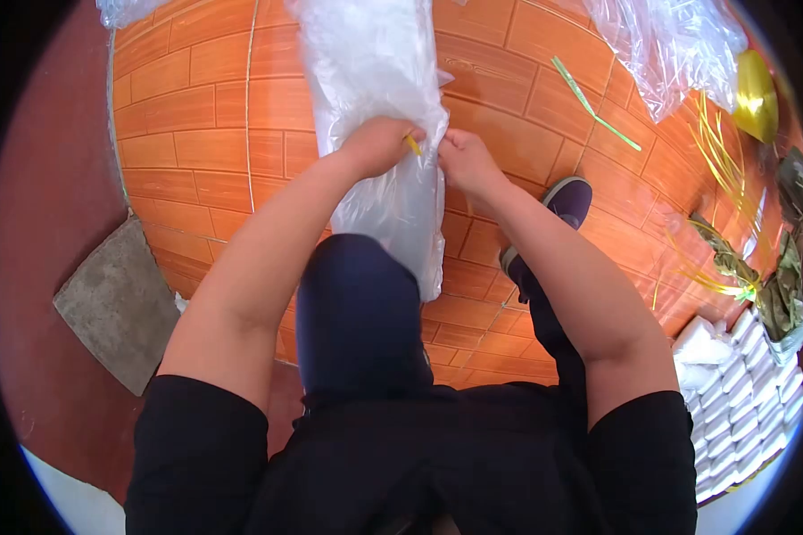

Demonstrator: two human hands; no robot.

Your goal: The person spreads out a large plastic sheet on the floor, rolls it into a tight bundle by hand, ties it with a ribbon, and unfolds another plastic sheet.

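A long bundle of clear plastic sheeting point(375, 62) lies lengthwise on the floor in front of me, its near end beside my bent knee. On top of it, my left hand point(385, 145) is closed, with the short end of a yellow strip point(413, 144) sticking out by the thumb. My right hand point(468, 160) is at the bundle's right edge, thumb and fingers pinched together. I cannot tell what is between those fingertips. My knee point(359, 303) presses over the near part of the bundle.
More clear plastic point(669, 45) lies at the upper right, near a yellow roll point(756, 96) and loose yellow twine point(721, 156). A green strip point(595, 107) is on the tiled floor. White rolls point(745, 410) are stacked lower right. A grey slab point(120, 303) lies left.
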